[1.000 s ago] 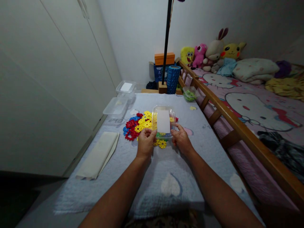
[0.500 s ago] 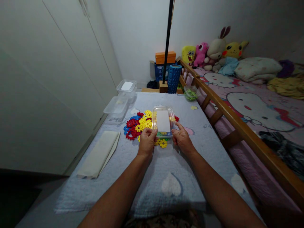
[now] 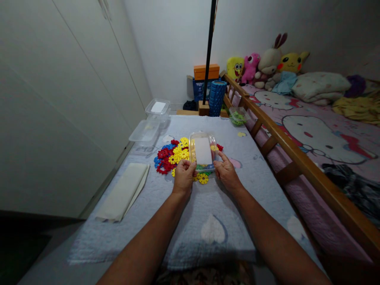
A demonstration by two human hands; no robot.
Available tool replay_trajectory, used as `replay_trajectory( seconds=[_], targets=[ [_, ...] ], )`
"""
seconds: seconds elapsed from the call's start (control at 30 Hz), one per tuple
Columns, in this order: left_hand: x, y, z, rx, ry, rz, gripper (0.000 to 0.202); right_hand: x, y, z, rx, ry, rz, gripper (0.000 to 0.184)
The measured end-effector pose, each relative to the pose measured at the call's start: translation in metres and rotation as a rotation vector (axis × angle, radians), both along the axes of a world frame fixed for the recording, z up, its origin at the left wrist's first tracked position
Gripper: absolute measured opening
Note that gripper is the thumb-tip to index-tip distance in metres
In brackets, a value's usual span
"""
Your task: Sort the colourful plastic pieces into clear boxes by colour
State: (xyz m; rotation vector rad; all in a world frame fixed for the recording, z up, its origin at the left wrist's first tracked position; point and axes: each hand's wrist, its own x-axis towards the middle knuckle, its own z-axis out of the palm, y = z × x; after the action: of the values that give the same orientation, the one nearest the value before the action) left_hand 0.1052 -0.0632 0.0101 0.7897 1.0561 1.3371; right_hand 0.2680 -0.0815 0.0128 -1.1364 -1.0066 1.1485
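A clear plastic box (image 3: 203, 150) with a white label on its lid is held over a pile of flower-shaped plastic pieces (image 3: 172, 155) in red, yellow, blue and green. My left hand (image 3: 184, 177) grips the box's near left corner, fingers curled. My right hand (image 3: 227, 173) grips the near right corner, index finger along the side. The pile lies on a pale blue quilt (image 3: 208, 206); part of it is hidden under the box.
Two clear lidded boxes (image 3: 151, 122) stand at the quilt's far left. A small tub of green pieces (image 3: 237, 117) sits at the far right. A folded cream cloth (image 3: 123, 192) lies left. A wooden bed rail (image 3: 291, 152) runs along the right, a black pole (image 3: 208, 55) and blue roller (image 3: 216, 98) behind.
Both hands and the box have barely shifted, a little toward me and left; the grip is the same.
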Motion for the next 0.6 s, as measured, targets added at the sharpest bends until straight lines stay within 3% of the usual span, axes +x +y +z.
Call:
replay_trajectory(
  seconds=[0.17,0.3,0.43,0.6],
  targets=[
    [-0.001,-0.002,0.004,-0.008,-0.003,0.003,0.048,-0.001,-0.001,0.004,-0.014,-0.006,0.017,0.078],
    [-0.013,0.005,0.021,0.008,0.000,0.033,0.048,0.001,-0.003,0.004,-0.021,0.007,0.041,0.080],
    [-0.048,0.029,0.051,0.030,0.028,0.121,0.037,0.008,-0.003,0.001,-0.016,-0.020,-0.018,0.072],
    [-0.115,0.077,0.089,0.034,0.080,0.350,0.018,0.017,0.001,-0.006,0.000,-0.124,-0.086,0.060]
  ],
)
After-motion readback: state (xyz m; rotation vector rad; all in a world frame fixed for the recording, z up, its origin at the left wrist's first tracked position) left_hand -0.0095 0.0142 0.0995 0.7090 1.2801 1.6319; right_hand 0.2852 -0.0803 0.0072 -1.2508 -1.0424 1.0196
